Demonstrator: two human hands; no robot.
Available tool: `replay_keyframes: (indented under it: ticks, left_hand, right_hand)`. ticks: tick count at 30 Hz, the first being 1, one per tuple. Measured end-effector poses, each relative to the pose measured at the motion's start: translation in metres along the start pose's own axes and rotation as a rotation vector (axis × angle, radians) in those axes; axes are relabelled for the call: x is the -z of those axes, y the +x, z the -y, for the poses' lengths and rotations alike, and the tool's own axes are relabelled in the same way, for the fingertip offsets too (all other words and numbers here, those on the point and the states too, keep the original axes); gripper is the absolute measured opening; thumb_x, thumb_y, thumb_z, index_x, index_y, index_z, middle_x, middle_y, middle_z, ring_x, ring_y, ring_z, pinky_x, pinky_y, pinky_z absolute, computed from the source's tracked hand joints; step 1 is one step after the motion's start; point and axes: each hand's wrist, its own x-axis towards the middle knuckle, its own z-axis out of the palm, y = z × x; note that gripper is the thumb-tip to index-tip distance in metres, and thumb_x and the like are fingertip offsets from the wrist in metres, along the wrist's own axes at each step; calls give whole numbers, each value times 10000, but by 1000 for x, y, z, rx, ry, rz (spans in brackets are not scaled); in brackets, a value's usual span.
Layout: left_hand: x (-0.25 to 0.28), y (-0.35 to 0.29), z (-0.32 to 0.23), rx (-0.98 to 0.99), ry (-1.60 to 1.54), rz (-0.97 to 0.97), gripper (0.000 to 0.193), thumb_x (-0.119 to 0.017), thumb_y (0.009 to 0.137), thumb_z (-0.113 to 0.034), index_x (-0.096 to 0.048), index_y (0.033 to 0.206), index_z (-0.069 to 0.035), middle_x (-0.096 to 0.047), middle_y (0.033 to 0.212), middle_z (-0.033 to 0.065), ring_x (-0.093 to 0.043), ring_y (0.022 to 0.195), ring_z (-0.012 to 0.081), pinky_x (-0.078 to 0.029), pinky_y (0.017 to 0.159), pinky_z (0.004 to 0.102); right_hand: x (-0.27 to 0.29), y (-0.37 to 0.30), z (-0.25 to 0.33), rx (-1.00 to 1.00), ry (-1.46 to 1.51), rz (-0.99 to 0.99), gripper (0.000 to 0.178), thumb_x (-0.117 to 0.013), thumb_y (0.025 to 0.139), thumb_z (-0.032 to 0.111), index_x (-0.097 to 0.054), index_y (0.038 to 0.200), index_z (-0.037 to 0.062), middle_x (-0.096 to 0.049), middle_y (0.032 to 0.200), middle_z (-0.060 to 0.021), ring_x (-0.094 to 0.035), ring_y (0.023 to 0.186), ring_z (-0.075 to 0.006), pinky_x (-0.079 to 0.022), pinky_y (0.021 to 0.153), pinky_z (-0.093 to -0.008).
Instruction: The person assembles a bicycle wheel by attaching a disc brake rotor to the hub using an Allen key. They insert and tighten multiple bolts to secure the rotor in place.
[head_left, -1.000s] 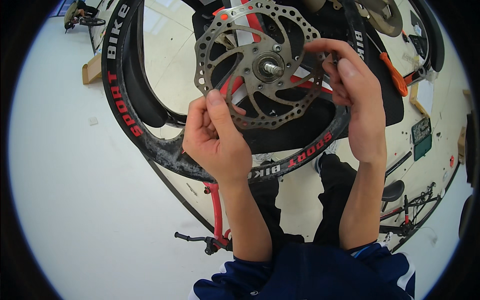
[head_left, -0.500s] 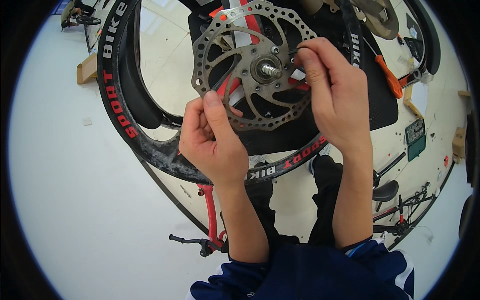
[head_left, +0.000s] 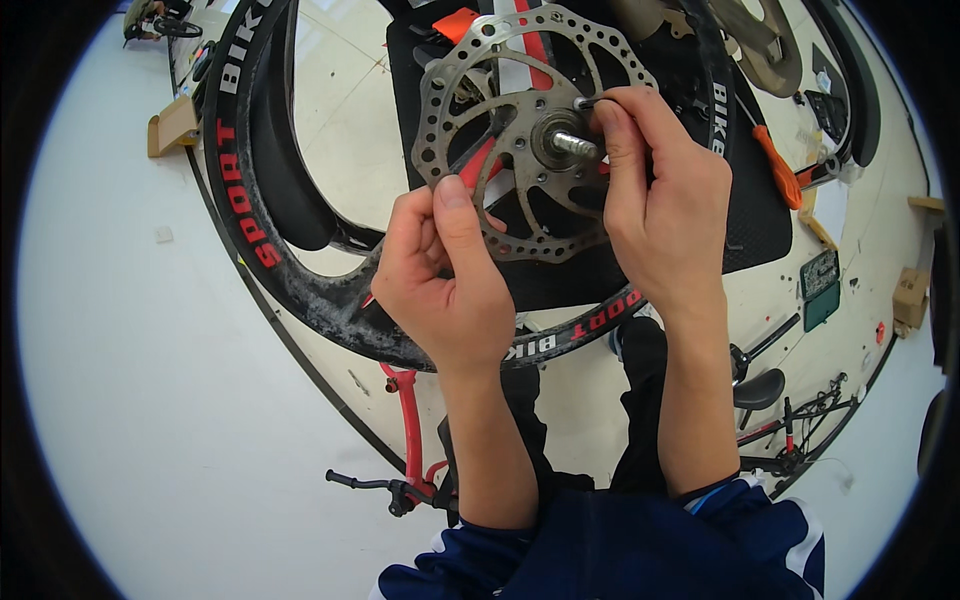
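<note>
A drilled metal brake disc (head_left: 437,106) sits on the hub of a black bicycle wheel (head_left: 235,190), whose threaded axle (head_left: 573,146) sticks up toward me. My left hand (head_left: 447,265) is closed on the disc's left rim, thumb on top and fingers curled beneath. With thumb and forefinger, my right hand (head_left: 660,170) pinches a thin dark hex key (head_left: 588,102), mostly hidden by the fingers. Its tip meets a bolt at the upper right of the hub. Other small bolts ring the hub.
A black board or seat lies under the wheel. To the right are an orange-handled screwdriver (head_left: 776,165), a green bit case (head_left: 822,305) and a black bicycle saddle (head_left: 759,390). A red bike frame (head_left: 411,420) stands lower left; cardboard boxes (head_left: 173,127) lie farther off.
The disc and wheel appear shifted right in view. My right hand has brought the hex key's tip over onto the upper bolt. The left hand keeps its hold on the rim.
</note>
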Motion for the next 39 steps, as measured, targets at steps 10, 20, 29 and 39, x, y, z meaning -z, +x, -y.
replay_keyframes:
  ticks: [10,20,29,39]
  left_hand:
    - [1,1,-6,35,17,20,263,-548,1006,-198,-619,867,14,-626,644,17,-406,466,3,-291,436,157]
    - [-1,-2,-5,56,-15,18,259,-552,1001,-121,-511,776,0,-406,554,-54,-303,519,6,-220,456,206]
    - [3,1,-4,35,3,34,280,-554,1001,-124,-489,756,-5,-387,554,-60,-283,518,9,-211,453,216]
    - [0,-1,-6,29,-43,24,271,-576,992,-127,-495,762,-8,-402,571,-62,-293,529,5,-203,460,210]
  right_hand:
    - [5,2,-9,247,-191,29,66,-650,889,95,-593,903,65,-629,704,-77,-626,622,-254,-469,523,-343]
    - [30,27,-27,473,-138,368,126,-605,906,-14,-584,1029,2,-644,754,-152,-654,627,-303,-494,528,-340]
    - [27,33,-29,451,-53,434,102,-595,908,51,-510,961,35,-676,766,-143,-651,625,-349,-509,506,-412]
    - [5,4,9,100,-60,128,122,-578,954,83,-536,869,5,-541,579,-192,-573,535,-381,-409,476,-430]
